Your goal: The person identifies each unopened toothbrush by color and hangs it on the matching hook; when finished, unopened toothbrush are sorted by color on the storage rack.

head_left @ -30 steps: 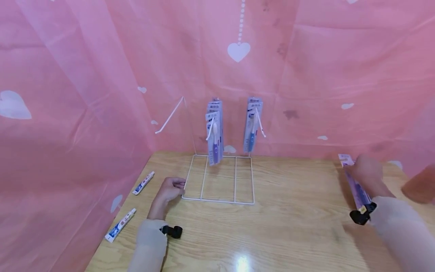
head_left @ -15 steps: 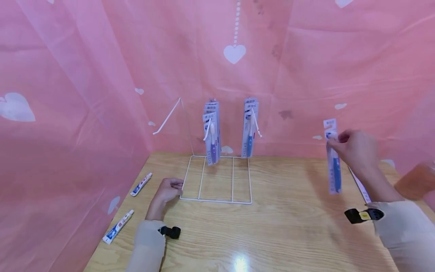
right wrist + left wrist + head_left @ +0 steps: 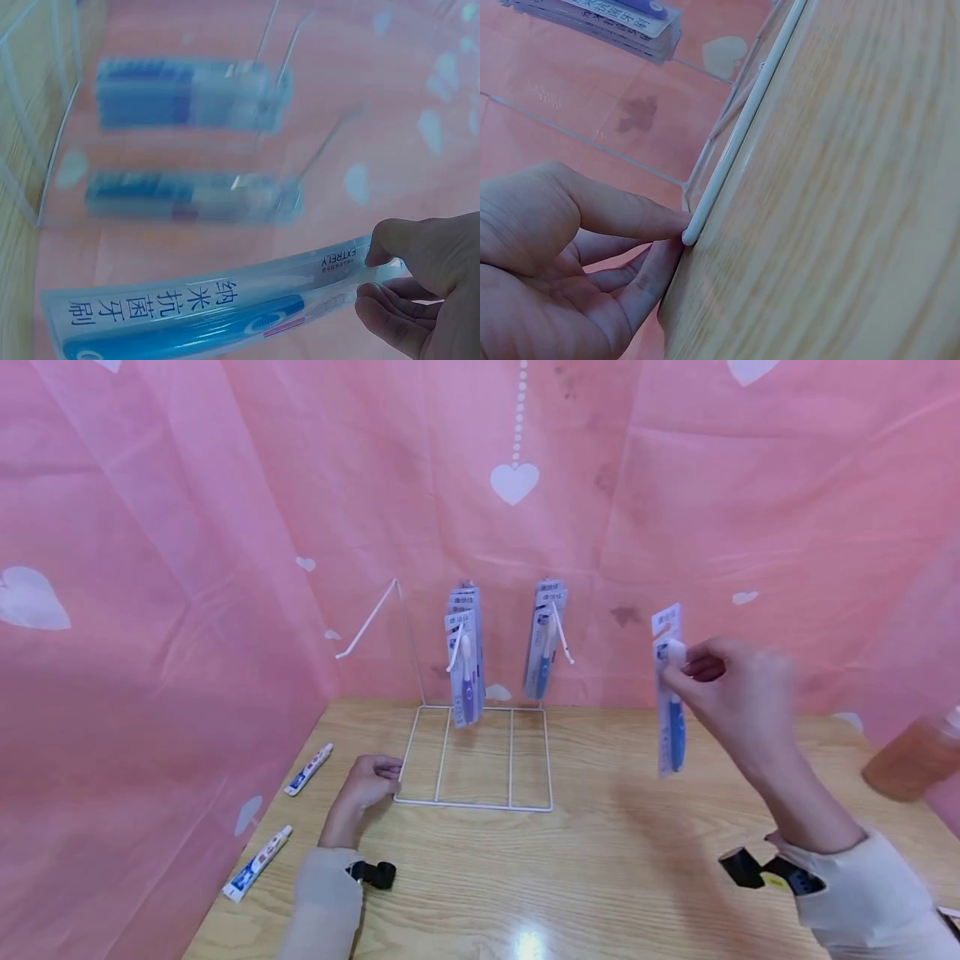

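Note:
My right hand (image 3: 738, 693) pinches a packaged blue toothbrush (image 3: 672, 727) near its top and holds it upright above the table. In the right wrist view, clear wrapping and a blue handle show on this toothbrush (image 3: 187, 322). My left hand (image 3: 371, 783) grips the front left corner of a white wire rack (image 3: 472, 805); thumb and finger meet at that corner (image 3: 690, 236) in the left wrist view. Packaged purple toothbrushes (image 3: 467, 693) hang on the rack's middle hook. Packaged blue toothbrushes (image 3: 542, 660) hang on its right hook. The left hook (image 3: 367, 622) carries nothing.
Two toothpaste tubes (image 3: 308, 770) (image 3: 257, 864) lie on the wooden table (image 3: 600, 860) left of my left hand. An orange-brown bottle-like object (image 3: 911, 760) stands at the right edge. Pink cloth with white hearts (image 3: 513, 483) hangs behind the rack.
My right hand has lifted the packaged toothbrush from the table's right side and carried it left toward the rack. My left hand keeps its grip on the rack.

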`<state>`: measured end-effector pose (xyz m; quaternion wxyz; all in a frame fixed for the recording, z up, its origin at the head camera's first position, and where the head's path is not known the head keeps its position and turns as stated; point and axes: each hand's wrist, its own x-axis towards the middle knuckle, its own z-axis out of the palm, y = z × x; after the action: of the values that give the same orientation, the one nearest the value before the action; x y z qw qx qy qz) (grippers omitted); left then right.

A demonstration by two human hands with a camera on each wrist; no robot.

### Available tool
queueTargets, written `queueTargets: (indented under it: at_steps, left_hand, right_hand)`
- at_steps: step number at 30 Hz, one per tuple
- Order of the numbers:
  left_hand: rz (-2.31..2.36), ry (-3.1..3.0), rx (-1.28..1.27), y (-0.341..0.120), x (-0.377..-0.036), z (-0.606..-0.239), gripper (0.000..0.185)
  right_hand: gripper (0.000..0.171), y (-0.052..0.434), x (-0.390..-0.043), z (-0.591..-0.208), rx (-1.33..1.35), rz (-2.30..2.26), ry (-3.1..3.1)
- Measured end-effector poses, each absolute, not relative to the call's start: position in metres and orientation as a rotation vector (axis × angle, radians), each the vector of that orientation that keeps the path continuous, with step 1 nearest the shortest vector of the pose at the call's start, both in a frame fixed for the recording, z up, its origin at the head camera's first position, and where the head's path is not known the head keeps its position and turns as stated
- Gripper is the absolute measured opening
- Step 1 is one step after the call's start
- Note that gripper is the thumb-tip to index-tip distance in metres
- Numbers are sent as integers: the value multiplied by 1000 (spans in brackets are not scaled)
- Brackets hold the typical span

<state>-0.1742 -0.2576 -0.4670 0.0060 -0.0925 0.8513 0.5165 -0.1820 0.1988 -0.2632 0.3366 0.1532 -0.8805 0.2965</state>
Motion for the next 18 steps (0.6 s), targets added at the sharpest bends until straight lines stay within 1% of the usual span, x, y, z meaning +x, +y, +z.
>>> queueTargets:
  at_steps: [8, 18]
  left_hand:
    - [1598, 2669, -320, -257, -177, -466, 43]
    - [1618, 2672, -309, -257, -174, -467, 40]
  right_hand:
    - [4, 154, -156, -262, 580, 885, -2130]
    - [7, 124, -154, -277, 640, 974, -2205]
